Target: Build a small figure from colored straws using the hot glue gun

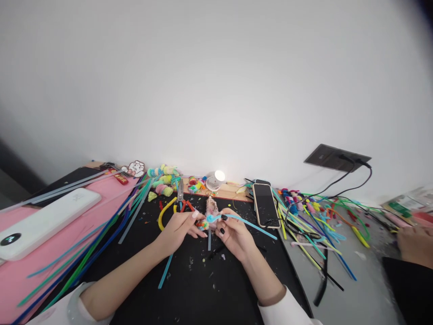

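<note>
Over the black mat (189, 293), my left hand (177, 229) is closed around a small orange, green and blue fuzzy piece (202, 225). A light blue pipe cleaner (255, 225) is pinched between the thumb and fingers of my right hand (237, 235). Its coiled end meets the fuzzy piece, and its long free end points right. Another blue strip (165, 273) sticks out below my left hand. Just beyond my hands lie pliers with yellow handles (164, 216) and a pinkish clear object (211, 207), partly hidden.
A small lit lamp (215, 180) stands by the wall. A phone (266, 205) leans at the right. Several loose pipe cleaners (314, 243) cover the grey table. At left, a white device (50, 223) lies on pink. Another person's hand (416, 243) is at far right.
</note>
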Available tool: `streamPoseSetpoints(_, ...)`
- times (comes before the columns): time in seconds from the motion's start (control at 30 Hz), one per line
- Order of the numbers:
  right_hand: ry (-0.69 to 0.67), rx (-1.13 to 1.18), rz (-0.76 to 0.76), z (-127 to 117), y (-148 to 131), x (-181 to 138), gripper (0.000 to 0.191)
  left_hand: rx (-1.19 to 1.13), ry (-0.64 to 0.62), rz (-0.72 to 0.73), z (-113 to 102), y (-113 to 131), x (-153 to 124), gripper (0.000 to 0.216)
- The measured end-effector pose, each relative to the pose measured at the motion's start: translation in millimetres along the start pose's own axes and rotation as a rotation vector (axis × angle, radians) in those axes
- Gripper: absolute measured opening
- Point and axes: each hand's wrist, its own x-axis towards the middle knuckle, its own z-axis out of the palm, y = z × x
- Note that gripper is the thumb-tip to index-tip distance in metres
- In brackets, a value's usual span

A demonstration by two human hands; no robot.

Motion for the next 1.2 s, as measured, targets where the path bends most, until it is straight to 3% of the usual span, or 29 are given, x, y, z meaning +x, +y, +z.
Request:
streamPoseSetpoints(0.57, -0.063, -0.104, 0.042, 3.4, 4.2, -1.4, 0.007, 0.005, -0.048, -0.024, 1.4, 1.8, 1.5, 0.060)
streamPoseSetpoints(0.9, -0.059, -0.292, -0.032, -3.6, 7.9, 1.0, 0.011, 0.134, -0.105, 0.003, 3.1, 6.7, 4.7, 0.032)
streamPoseSetpoints(1.2, -0.046, -0.180, -0.004, -6.0, 9.4, 2.0, 0.016, 0.134, -0.086, 0.011, 1.4, 0.1, 6.0, 0.032)
